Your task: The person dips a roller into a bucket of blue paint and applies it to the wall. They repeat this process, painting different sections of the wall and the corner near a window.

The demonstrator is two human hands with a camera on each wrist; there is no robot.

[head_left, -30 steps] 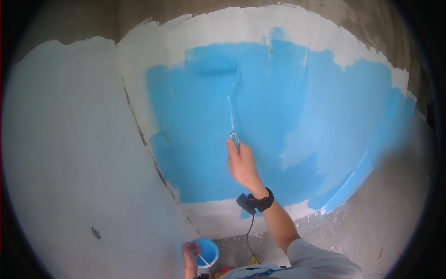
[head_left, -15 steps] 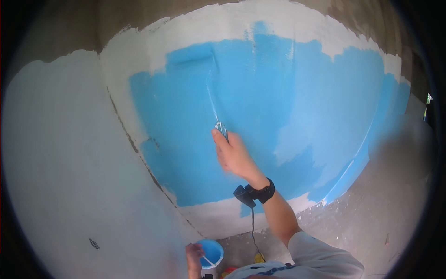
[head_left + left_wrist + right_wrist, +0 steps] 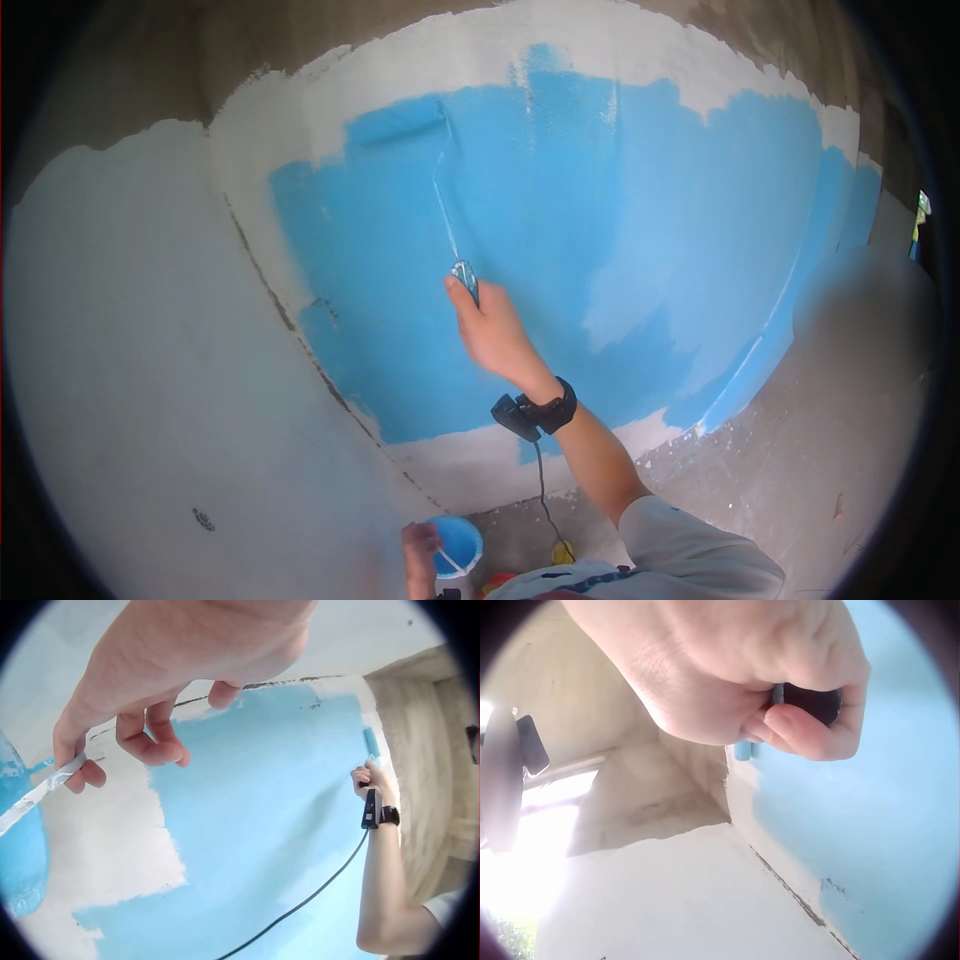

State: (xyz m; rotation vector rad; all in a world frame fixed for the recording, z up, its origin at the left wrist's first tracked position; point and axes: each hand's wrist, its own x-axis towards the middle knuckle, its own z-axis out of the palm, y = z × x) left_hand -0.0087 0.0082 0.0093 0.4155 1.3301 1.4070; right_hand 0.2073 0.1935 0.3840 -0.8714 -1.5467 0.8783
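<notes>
My right hand (image 3: 492, 325) grips the handle (image 3: 465, 283) of a paint roller, its thin wire frame reaching up to the blue roller head (image 3: 397, 124) against the wall, near the upper left edge of the blue paint (image 3: 520, 230). In the right wrist view the fingers of my right hand (image 3: 780, 682) curl round the dark handle end (image 3: 810, 703). At the bottom, my left hand (image 3: 420, 548) holds a blue bucket (image 3: 460, 540) by its pale handle strap. The left wrist view shows my left hand (image 3: 172, 682) with finger and thumb pinching that white strap (image 3: 37, 796).
An unpainted white wall (image 3: 150, 330) meets the blue one at a cracked corner on the left. Bare brown wall (image 3: 120, 60) runs along the top. A cable (image 3: 543, 490) hangs from my right wrist. Speckled floor (image 3: 740, 490) lies at the lower right.
The roller has moved up and to the left along the wall with my right hand, reaching the upper left edge of the blue paint. My left hand still holds the bucket.
</notes>
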